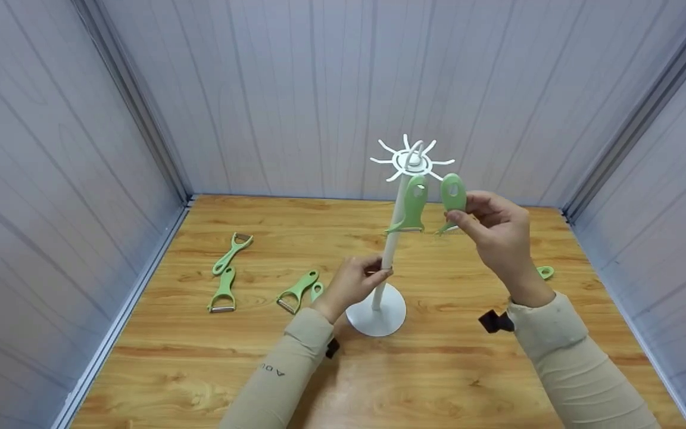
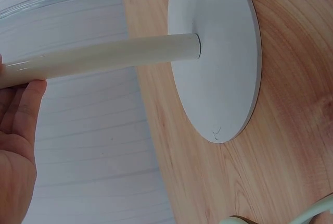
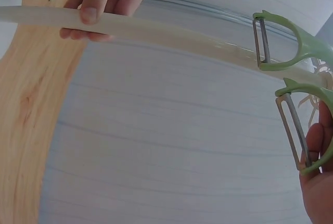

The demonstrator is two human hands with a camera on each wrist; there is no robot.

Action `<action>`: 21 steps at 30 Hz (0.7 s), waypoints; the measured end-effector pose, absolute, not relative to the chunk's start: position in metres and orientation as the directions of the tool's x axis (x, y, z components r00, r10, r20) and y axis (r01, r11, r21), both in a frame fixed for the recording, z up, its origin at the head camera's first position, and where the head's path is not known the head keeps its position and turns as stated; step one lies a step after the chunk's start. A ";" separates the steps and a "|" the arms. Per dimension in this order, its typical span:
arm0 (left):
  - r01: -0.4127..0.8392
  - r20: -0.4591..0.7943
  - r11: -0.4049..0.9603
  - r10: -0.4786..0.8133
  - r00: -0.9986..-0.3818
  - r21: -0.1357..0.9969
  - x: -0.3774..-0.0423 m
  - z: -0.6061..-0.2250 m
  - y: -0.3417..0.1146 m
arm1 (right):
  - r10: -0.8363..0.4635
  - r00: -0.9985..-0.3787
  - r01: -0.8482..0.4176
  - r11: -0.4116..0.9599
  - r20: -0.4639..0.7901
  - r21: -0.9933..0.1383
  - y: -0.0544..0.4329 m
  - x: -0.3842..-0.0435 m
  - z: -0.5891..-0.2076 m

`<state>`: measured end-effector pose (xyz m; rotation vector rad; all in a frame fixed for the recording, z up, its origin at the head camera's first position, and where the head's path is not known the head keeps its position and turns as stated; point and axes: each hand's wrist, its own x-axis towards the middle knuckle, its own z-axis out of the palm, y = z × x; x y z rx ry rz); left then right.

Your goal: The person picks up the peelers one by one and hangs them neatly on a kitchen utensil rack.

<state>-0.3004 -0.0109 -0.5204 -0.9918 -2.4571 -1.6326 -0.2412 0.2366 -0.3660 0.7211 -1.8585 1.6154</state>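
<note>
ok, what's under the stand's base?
The white base sits flat on the wooden table. The wood directly beneath is covered by the disc, so nothing there shows. The left hand grips the pole above it.

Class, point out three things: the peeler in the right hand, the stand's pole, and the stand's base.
Held peeler (image 1: 453,193): head view, handle end.
Pole (image 2: 114,54): left wrist view, mid-shaft.
Base (image 2: 218,52): left wrist view, flat disc top.

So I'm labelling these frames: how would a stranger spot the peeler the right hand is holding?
Find the white stand with the sunburst of hooks, mid-table. One green peeler hangs against its pole. The peeler you want is just right of that, pinched by the right hand and on no hook; three others lie flat on the table.
</note>
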 end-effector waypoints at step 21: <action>0.506 0.342 0.250 0.491 -0.801 0.826 -0.300 -0.519 -0.011 | -0.070 -0.756 -0.655 0.070 0.651 -0.753 0.229 -0.251 -0.372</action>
